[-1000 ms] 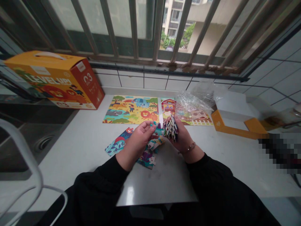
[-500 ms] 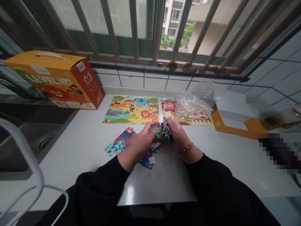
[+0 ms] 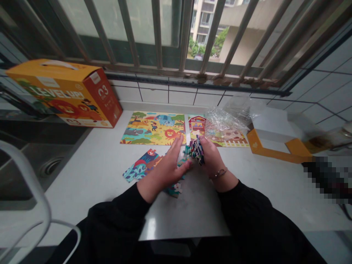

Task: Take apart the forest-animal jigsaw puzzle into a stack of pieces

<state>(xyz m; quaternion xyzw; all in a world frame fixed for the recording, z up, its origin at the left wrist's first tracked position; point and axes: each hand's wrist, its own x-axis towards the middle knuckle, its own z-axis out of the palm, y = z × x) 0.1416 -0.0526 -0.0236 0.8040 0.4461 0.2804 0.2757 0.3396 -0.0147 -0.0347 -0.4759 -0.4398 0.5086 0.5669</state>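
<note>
My right hand (image 3: 210,156) is closed around a stack of puzzle pieces (image 3: 197,151), their edges turned toward my left hand. Fingers stretched and thumb apart, my left hand (image 3: 173,163) hovers beside the stack and over some joined or loose pieces; no piece shows in its grip. Partly hidden under that hand and forearm lies a dark blue and teal section of jigsaw puzzle (image 3: 140,165), with another patch of puzzle pieces (image 3: 174,189) below the wrist. Behind the hands, a yellow animal puzzle picture (image 3: 154,128) lies flat on the white counter (image 3: 192,212).
A barn picture (image 3: 197,126) lies at the back, half under crumpled clear plastic (image 3: 227,119). To the right is an opened orange box (image 3: 275,145). An orange carton (image 3: 63,91) stands at left by the sink (image 3: 27,161). A white tubular frame (image 3: 41,194) rises nearby.
My left hand's fingers have straightened and its thumb has spread away from them. The stack in my right hand has shifted slightly right and tilted.
</note>
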